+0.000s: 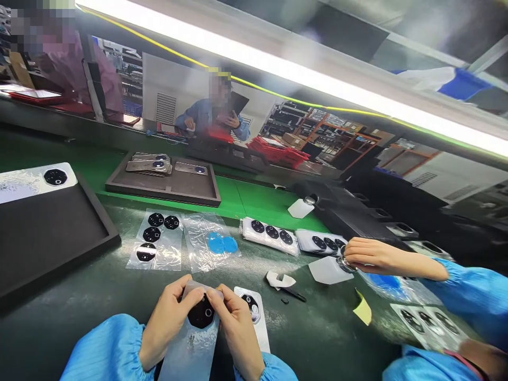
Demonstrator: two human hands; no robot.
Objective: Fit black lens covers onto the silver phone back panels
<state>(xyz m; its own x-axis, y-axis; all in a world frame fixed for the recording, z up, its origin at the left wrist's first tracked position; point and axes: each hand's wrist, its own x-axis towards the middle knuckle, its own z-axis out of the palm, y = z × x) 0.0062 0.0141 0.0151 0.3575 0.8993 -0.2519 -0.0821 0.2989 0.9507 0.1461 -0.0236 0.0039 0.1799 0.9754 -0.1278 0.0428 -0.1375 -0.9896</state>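
My left hand (169, 320) grips the left upper edge of a silvery phone back cover (190, 349), thumb near the black octagonal camera plate (201, 313). On the opposite edge, my right hand (240, 325) holds the same cover, its thumb pressed at the top of the plate. Whatever lies under the thumb tips is hidden. A second phone back cover (260, 330) lies just beyond my right hand, partly covered by it. Right of that are a crumpled white wipe (278, 280) and a thin black tool (296, 294).
A co-worker's hand (373, 255) is on the top of a white bottle (327, 270). Clear sheets hold black plates (151, 234) and blue film discs (222, 243). Stacked plate packs (270, 234) lie behind. Dark trays (99, 227) with phone covers (148, 163) stand left and at the back.
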